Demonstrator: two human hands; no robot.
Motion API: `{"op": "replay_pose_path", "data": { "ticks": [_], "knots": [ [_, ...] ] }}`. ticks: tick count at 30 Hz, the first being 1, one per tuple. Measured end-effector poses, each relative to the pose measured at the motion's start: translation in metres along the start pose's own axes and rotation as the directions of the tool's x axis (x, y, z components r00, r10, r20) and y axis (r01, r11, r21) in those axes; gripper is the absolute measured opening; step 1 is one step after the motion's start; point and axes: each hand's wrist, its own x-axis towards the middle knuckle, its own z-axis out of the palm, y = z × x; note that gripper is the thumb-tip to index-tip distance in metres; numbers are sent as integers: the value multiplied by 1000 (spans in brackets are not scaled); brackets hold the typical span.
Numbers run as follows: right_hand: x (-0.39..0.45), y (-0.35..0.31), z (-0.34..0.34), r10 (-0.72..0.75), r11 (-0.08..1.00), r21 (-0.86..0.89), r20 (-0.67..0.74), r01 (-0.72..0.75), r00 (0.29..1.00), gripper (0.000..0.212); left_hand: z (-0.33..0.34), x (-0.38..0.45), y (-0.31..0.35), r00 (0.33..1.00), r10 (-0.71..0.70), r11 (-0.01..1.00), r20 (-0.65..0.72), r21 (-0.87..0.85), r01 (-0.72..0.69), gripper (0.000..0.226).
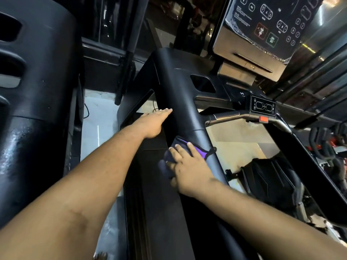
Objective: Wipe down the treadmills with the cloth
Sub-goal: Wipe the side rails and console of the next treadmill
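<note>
Pressing under the right hand (pixel 189 166), the cloth (pixel 170 162) lies flat.

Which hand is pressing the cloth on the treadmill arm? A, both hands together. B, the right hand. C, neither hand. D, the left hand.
B: the right hand lies on the dark cloth against the treadmill arm, while the left hand rests bare farther up.

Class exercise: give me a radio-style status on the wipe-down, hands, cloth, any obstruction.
Right hand flat on the cloth, pressing it onto the treadmill's side arm. Left hand open, fingers straight, braced higher on that arm. Nothing in the way.
</note>
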Motion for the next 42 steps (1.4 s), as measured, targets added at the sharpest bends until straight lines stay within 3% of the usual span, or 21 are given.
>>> {"op": "replay_pose_path", "data": {
  "ticks": [4,8,13,16,20,24,26,28,33,35,42],
  "knots": [
    [-5,47,-15,215,919,344,-27,-193,976,73,4,0,-1,1000,16,1000,26,13,-16,78],
    [-34,35,1,373,836,460,-77,-299,924,79,2,-2,13,999,30,999,-22,12,-30,69],
    [-108,-5,30,317,855,466,-119,-228,941,83,12,-5,21,999,43,997,-8,59,-43,71],
    [-56,27,14,340,833,492,-92,-253,936,83,11,-1,24,1000,26,999,-15,46,-25,74],
    [22,42,-6,385,854,400,-55,-333,921,77,6,-5,27,1000,10,999,14,39,-10,77],
    [-38,1,16,213,946,276,-138,-169,967,73,9,-18,20,999,3,998,47,55,-5,74],
    [-84,-22,33,46,984,178,-85,-31,995,64,20,-31,27,995,-5,998,103,69,-2,73],
    [-91,-19,34,-7,989,144,-42,13,999,58,29,-43,39,991,-4,997,136,80,-7,74],
    [-46,-5,3,162,956,258,-55,-143,985,61,23,-75,66,994,-13,994,108,113,1,70],
    [-68,-16,11,186,955,246,-65,-165,980,63,25,-93,76,995,-31,992,98,121,19,70],
    [-222,-49,53,85,941,338,-170,-23,982,69,61,-161,143,991,-42,992,125,122,27,71]
  ]
}}
